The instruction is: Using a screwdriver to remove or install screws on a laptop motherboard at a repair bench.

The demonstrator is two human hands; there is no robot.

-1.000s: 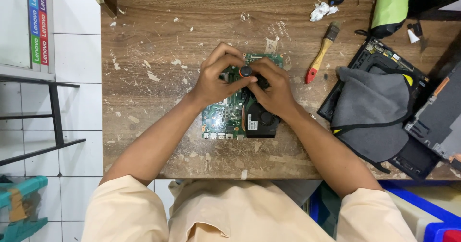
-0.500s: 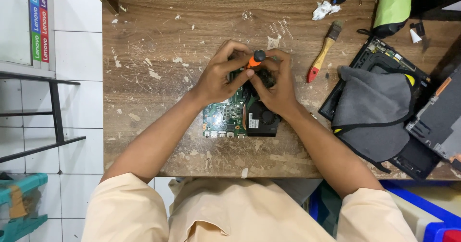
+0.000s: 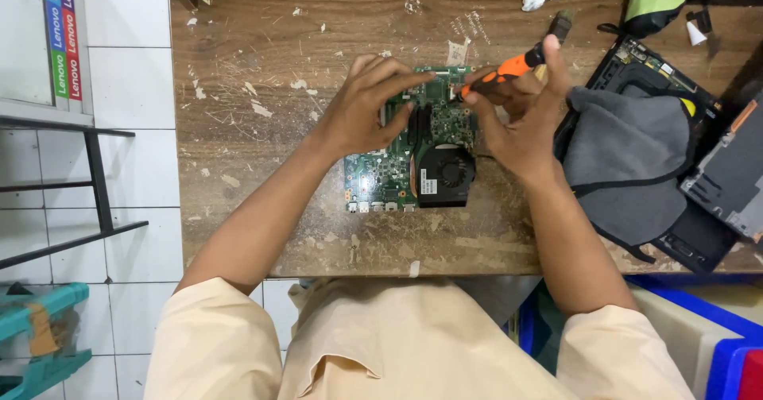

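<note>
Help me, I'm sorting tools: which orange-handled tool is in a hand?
The screwdriver gripped in the right hand, over the green circuit board; the brush lies untouched on the wooden table.

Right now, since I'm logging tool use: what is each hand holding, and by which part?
The right hand grips an orange-handled screwdriver by its handle. The left hand holds nothing, resting fingers on the green circuit board.

Left hand (image 3: pixel 367 106) spread, fingertips down; right hand (image 3: pixel 520 114) in a closed grip, thumb raised.
</note>
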